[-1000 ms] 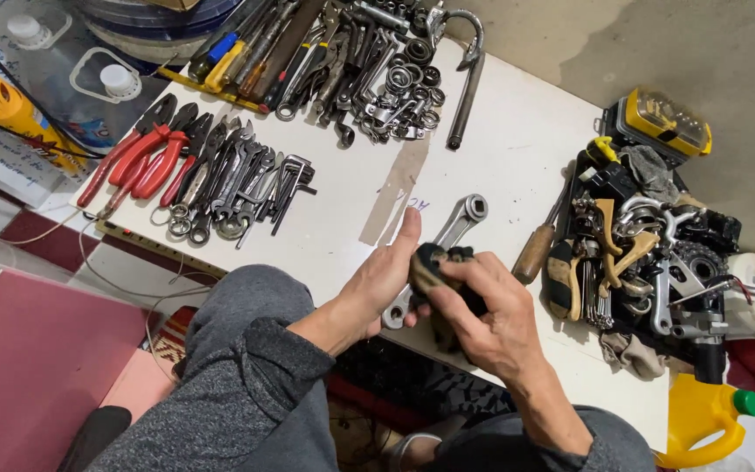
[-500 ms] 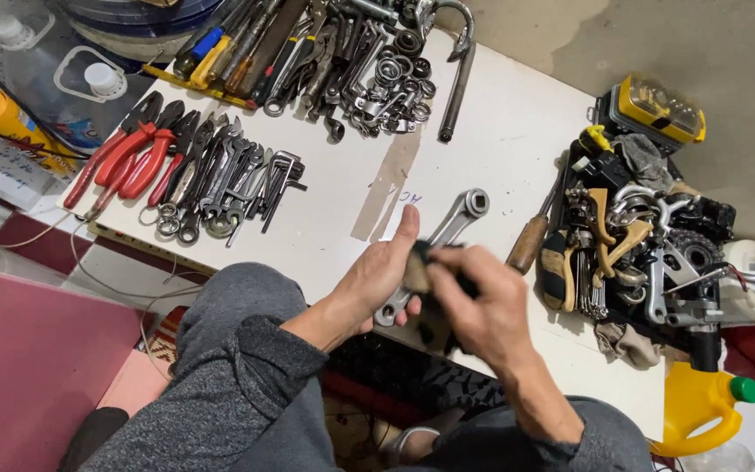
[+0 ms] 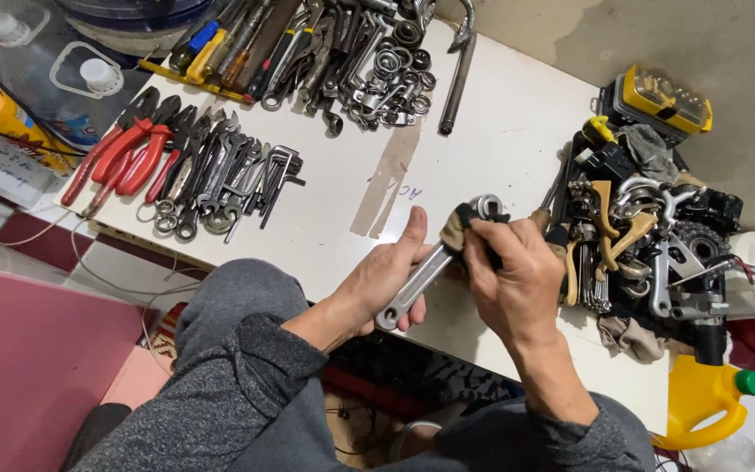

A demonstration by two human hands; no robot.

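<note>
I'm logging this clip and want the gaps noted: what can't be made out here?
- Head of the wrench: mostly hidden by the cloth and right hand, head view.
- Left hand palm: turned away.
- Yellow jug: partly behind the table corner.
- Top tool pile: cut off by the upper edge.

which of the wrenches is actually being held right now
The silver adjustable wrench at the table's near edge: the left hand grips its handle and the right hand presses a cloth on its head. The other wrenches lie untouched in piles.
</note>
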